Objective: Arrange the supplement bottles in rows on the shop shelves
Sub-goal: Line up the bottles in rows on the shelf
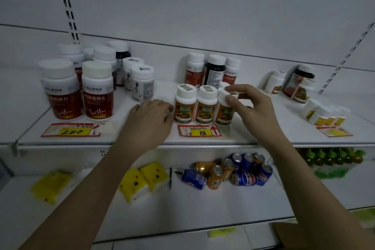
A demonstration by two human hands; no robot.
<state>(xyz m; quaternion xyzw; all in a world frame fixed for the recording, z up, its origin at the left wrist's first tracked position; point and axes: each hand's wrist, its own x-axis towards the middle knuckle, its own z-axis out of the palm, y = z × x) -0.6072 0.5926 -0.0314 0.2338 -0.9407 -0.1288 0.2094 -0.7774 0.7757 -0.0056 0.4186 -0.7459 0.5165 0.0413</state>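
On the upper shelf [121, 140], the right hand [250, 105] pinches the cap of the third orange-label bottle [224, 110], tilted at the end of a front row of three. The left hand [150, 116] rests with fingers loosely bent beside the first bottle [185, 105]. A careless nudge could topple its neighbours, since the bottles stand touching.

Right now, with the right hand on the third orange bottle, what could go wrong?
1. The tilted bottle that the right hand grips by the cap could tip and knock its two neighbours.
2. The left hand rests close beside the row and may nudge it.
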